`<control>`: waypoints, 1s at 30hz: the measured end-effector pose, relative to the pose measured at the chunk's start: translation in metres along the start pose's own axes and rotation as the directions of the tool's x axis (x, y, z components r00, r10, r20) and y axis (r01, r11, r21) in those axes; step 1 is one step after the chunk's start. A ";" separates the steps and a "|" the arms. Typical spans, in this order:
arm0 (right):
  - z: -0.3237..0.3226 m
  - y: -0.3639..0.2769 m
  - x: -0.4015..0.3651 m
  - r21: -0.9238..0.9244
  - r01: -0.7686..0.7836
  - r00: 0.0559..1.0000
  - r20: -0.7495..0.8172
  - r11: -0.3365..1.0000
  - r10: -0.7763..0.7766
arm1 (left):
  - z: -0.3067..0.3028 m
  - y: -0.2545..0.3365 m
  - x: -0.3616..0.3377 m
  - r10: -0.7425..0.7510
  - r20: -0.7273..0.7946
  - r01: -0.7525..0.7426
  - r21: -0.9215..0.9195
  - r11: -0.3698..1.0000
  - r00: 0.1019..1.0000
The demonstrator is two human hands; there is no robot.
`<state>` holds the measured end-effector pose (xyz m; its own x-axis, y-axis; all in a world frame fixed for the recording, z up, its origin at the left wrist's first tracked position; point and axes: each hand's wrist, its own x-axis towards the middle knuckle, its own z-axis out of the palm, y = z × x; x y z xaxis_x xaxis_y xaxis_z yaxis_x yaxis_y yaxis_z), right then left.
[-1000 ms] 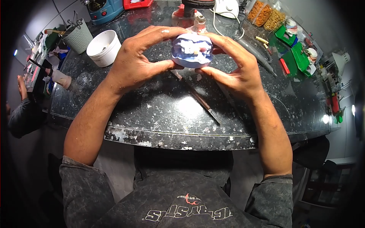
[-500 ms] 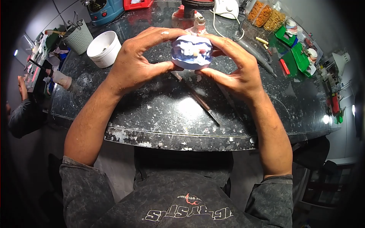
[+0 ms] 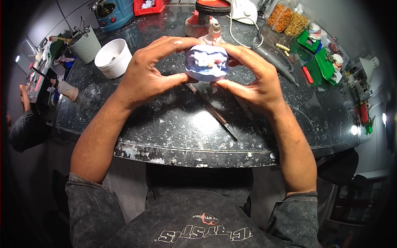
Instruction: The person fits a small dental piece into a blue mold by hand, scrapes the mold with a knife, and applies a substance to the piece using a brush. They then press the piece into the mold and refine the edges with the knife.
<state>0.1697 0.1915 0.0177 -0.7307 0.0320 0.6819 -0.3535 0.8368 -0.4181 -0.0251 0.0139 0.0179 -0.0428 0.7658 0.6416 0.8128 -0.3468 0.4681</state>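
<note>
A pale bluish-white dental model (image 3: 206, 63) is held up between both hands above the dark, speckled table (image 3: 165, 128). My left hand (image 3: 151, 72) grips its left side, thumb low and fingers along the top. On the opposite side my right hand (image 3: 256, 76) holds it the same way. Tooth shapes show on the model, with a small reddish spot to the right of its centre. Below the model a thin brown-handled tool (image 3: 213, 110) lies slantwise on the table. A small stained bottle (image 3: 214, 34) stands just behind the model.
A white tub (image 3: 112, 62) and a grey-green pot (image 3: 85, 46) stand at the left. Green trays (image 3: 326, 64), a grey handpiece (image 3: 275, 64) and pasta-like bags (image 3: 279, 16) are at the right. A red bin (image 3: 151, 6) is at the back. Another person's hand (image 3: 25, 98) shows far left.
The dental model and both hands sit slightly lower in the view, and the model has shifted a little left. Background objects also appear slightly lower. The grip is the same.
</note>
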 end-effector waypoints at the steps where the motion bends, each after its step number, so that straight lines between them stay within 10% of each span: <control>1: 0.000 0.001 0.000 -0.001 0.002 1.000 -0.001 1.000 -0.002 | 0.000 0.000 0.000 0.002 -0.001 -0.002 0.001 1.000 1.000; 30: -0.019 -0.020 0.007 -0.075 0.244 0.968 0.070 0.967 -0.239 | 0.018 0.013 -0.006 -0.108 0.291 0.185 -0.249 0.951 0.951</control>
<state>0.1822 0.1853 0.0424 -0.6639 -0.2076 0.7185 -0.4766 0.8578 -0.1925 -0.0041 0.0146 0.0096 0.0402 0.9231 0.3825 0.6200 -0.3233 0.7149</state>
